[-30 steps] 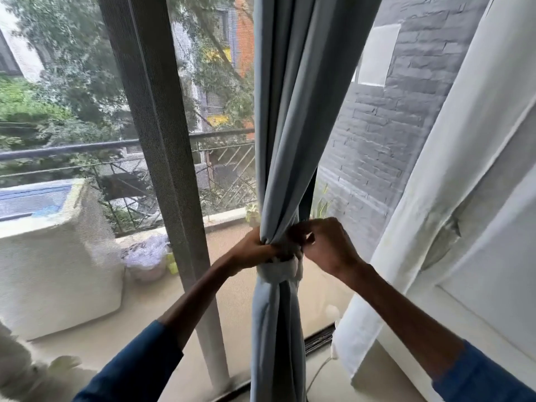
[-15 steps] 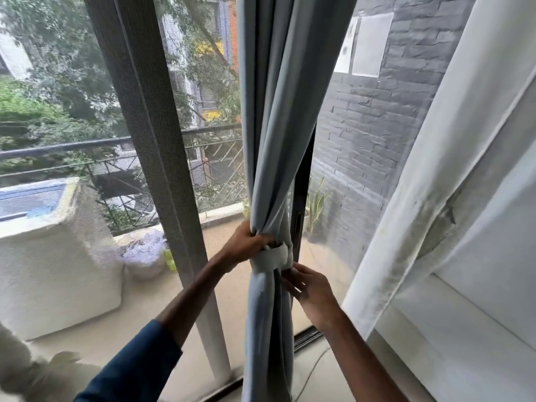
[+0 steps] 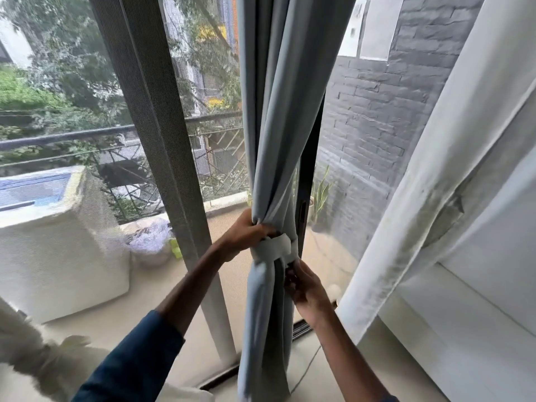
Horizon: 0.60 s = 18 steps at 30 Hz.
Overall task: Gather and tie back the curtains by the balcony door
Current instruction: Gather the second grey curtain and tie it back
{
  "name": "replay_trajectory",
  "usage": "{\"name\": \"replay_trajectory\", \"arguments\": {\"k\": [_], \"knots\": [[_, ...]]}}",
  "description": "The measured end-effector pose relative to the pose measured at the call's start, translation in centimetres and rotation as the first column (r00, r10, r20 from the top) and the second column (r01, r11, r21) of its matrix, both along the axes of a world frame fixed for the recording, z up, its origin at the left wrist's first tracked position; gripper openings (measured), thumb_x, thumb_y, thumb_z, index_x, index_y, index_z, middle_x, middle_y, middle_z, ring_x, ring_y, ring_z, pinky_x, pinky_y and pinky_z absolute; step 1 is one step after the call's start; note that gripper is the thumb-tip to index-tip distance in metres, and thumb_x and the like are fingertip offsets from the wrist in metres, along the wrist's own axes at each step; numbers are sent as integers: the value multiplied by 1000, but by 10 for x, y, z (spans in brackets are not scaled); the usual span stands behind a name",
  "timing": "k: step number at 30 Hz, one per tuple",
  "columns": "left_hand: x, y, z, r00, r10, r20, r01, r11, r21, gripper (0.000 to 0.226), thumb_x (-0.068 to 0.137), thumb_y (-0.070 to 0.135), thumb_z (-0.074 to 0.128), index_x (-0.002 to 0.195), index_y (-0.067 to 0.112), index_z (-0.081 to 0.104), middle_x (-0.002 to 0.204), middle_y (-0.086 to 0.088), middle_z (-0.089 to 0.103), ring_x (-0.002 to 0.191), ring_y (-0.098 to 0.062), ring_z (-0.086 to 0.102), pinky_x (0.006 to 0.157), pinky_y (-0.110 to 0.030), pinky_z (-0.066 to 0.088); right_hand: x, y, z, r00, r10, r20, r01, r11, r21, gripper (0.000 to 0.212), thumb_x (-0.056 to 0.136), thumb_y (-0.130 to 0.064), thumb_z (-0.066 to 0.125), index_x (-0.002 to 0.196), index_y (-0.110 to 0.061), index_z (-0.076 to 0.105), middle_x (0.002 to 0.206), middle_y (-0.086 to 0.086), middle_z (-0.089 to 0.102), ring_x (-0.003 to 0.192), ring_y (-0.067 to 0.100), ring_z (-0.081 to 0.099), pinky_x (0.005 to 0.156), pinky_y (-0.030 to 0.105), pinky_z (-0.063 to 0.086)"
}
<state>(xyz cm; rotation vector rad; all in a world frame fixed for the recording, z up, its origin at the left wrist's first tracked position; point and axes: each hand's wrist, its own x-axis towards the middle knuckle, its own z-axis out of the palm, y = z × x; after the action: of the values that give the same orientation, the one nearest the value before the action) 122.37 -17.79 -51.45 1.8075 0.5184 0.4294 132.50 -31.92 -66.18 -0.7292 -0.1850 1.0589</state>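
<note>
While the tie band (image 3: pixel 271 248) is sitting wrapped around the gathered blue curtain (image 3: pixel 278 134), both hands are working at it, head view only. Left hand (image 3: pixel 246 235) is gripping the bundle just above the band, fingers (image 3: pixel 262 229) curled tight around the cloth, likely keeping the folds bunched so the band isn't slipping. Right hand (image 3: pixel 304 285) is sitting just below the band, fingers (image 3: pixel 290 268) pinching at its lower right edge, probably fastening or tugging the end; what they're pinching is hidden. The curtain is hanging against the door frame (image 3: pixel 307 181); white sheer curtain (image 3: pixel 435 169) is hanging loose, right of the band, not yet tied.
</note>
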Motion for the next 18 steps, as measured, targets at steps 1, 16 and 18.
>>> {"name": "replay_trajectory", "arguments": {"k": [1,16,18], "knots": [[-1,1,1,1000,-5,0,5,1000,-2,27,81,4,71,91,27,61,90,-2,67,77,-8,64,71,-30,56,2,-1,-3,999,-11,30,12,1000,-23,18,96,-19,58,108,-7,66,74,1,59,60,6,57,54,16,49],[13,-11,-74,979,195,-60,-158,911,382,40,84,59,66,98,22,66,87,5,72,74,-15,68,61,-28,53,5,-12,-56,974,-133,-184,77,955,-285,17,95,-4,62,106,-4,75,86,7,75,71,14,72,65,24,62],[7,-12,-95,973,207,-97,-155,909,388,53,81,70,60,110,25,61,97,3,73,83,-17,68,68,-36,56,9,-9,-55,976,-135,-173,84,958,-275,18,96,-5,61,109,-4,73,85,7,75,68,12,71,64,23,61]]}}
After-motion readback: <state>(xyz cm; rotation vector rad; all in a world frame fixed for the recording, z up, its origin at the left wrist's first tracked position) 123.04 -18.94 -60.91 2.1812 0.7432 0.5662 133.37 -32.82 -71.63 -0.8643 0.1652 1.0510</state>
